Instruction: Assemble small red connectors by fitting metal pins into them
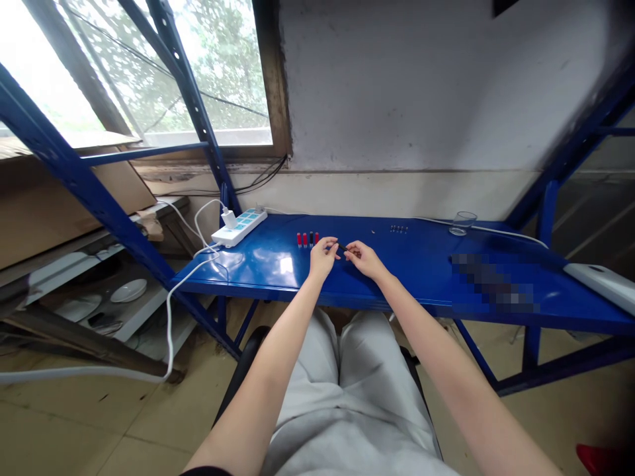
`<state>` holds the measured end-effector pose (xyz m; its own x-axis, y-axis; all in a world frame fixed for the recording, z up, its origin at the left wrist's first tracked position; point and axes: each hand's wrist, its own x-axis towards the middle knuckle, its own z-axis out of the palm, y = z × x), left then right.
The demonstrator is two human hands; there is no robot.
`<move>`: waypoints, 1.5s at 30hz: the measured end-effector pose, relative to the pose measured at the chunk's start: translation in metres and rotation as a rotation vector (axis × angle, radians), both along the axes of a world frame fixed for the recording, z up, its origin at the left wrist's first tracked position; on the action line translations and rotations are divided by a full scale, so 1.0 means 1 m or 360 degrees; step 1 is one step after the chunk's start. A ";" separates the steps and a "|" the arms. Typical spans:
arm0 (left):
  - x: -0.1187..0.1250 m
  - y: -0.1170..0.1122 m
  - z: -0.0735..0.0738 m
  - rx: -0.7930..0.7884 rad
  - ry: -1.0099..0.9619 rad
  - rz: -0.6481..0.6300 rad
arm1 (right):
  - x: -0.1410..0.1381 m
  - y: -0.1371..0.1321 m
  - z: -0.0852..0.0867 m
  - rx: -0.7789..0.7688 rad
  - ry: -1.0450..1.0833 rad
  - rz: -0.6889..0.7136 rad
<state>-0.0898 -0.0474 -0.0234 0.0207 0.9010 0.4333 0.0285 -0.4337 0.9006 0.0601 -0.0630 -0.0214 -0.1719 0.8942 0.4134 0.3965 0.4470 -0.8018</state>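
My left hand [323, 256] and my right hand [366, 258] meet above the front part of the blue table [268, 261], fingertips closed in a pinch. Between them is a small black cylinder [342, 248], gripped at one end by each hand; the fingers hide much of it. Just behind my left hand, a short row of small cylinders stands upright: red ones [299, 240] and a black one [311, 239], with silvery lower ends. Several tiny metal pieces [399, 229] lie farther back, to the right of my hands.
A white power strip [240, 227] with a plug and cables lies at the table's left end. Toward the right are a drinking glass [462, 225], a blurred-out dark object [496, 284] and a white device [602, 283]. Blue metal posts [533, 165] rise at both sides.
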 end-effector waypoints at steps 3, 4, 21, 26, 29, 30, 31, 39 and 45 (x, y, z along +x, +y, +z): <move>0.000 -0.004 0.003 0.0037 0.0026 -0.0013 | -0.002 0.000 0.003 0.0195 -0.0377 -0.0127; 0.000 -0.006 0.004 0.0038 0.0020 -0.0021 | -0.003 0.001 0.005 0.0243 -0.0480 -0.0169; -0.016 0.003 0.010 -0.0257 -0.0755 0.0682 | -0.052 0.055 0.007 -0.0247 -0.0479 -0.0530; -0.015 0.004 0.009 -0.0291 -0.0767 0.0684 | -0.061 0.063 0.003 -0.0223 -0.0559 -0.0508; -0.016 0.004 0.009 -0.0286 -0.0746 0.0679 | -0.065 0.065 0.003 -0.0256 -0.0588 -0.0538; -0.016 0.004 0.009 -0.0287 -0.0747 0.0674 | -0.066 0.065 0.003 -0.0269 -0.0609 -0.0548; -0.016 0.004 0.009 -0.0288 -0.0756 0.0669 | -0.067 0.064 0.004 -0.0283 -0.0637 -0.0559; -0.014 0.003 0.010 -0.0292 -0.0874 0.0642 | -0.069 0.061 0.012 -0.0399 -0.0804 -0.0583; -0.013 0.003 0.013 -0.0325 -0.0834 0.0619 | -0.046 0.048 0.019 -0.0313 -0.0812 -0.0600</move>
<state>-0.1031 -0.0449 -0.0108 -0.4875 0.8651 0.1186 -0.3141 -0.3004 0.9006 0.0144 -0.0155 -0.0019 0.0363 0.9819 0.1859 0.8486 0.0679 -0.5246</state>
